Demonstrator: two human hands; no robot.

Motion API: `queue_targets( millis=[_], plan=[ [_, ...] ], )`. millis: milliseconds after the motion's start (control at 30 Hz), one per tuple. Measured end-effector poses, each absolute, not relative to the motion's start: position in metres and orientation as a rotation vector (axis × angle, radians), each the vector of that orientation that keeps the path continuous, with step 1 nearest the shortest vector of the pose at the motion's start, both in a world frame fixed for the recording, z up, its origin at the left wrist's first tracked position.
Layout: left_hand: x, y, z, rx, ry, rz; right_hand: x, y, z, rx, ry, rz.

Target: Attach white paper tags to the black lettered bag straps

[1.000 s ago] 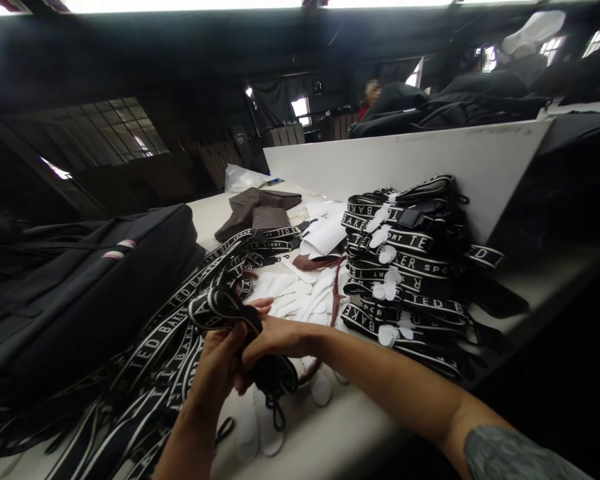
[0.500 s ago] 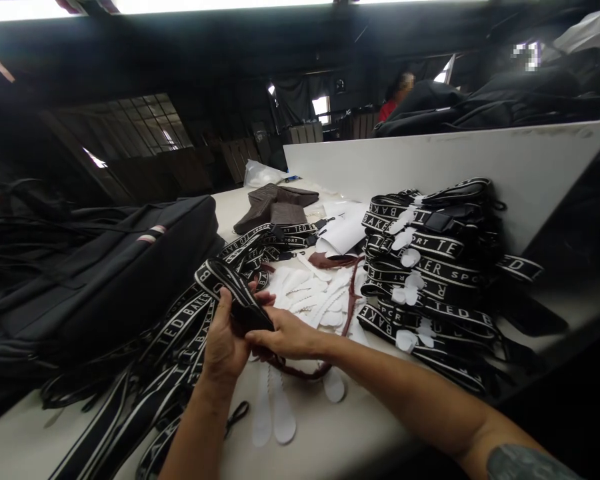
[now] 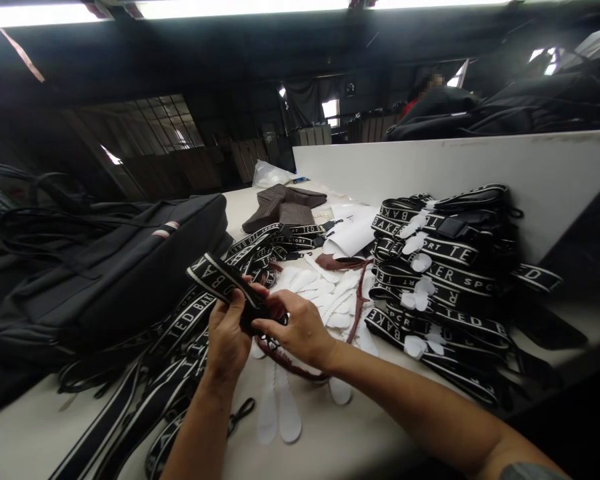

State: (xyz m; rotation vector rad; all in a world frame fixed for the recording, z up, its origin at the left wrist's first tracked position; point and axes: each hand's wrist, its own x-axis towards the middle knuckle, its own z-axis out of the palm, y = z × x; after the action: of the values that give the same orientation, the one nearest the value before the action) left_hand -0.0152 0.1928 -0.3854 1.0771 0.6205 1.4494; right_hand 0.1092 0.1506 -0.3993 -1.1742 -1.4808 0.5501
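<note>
A folded black webbing strap with white lettering and edge lines is held above the table. My left hand is closed around its lower part, thumb on the lettered face. My right hand pinches the strap's near end, where dark hardware partly shows between the fingers. Below and beyond my hands lie white tie strips with rounded ends and toothed edges, ringed by a brown cord-like strip. Loose lettered straps spread to the left. Folded, white-tied straps are stacked to the right.
A large black bag stands on the left. A white upright panel runs along the back right, with black bags behind it. Brown quilted pieces and white paper lie farther back. A person in red is in the background.
The strap's folded end now shows its lettered face more fully. My right hand has shifted slightly right and raised its fingers around the near end. The whole view has shifted a little.
</note>
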Motion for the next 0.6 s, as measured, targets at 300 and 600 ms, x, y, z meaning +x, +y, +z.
queue_targets(
  millis=[300, 600],
  plan=[
    [-0.003, 0.19, -0.392, 0.953, 0.67, 1.437, 0.115, 0.15, -0.393, -1.308, -1.61, 0.46],
    [-0.016, 0.196, -0.388, 0.803, 0.58, 1.369, 0.114, 0.149, -0.392, -1.29, -1.467, 0.521]
  ],
)
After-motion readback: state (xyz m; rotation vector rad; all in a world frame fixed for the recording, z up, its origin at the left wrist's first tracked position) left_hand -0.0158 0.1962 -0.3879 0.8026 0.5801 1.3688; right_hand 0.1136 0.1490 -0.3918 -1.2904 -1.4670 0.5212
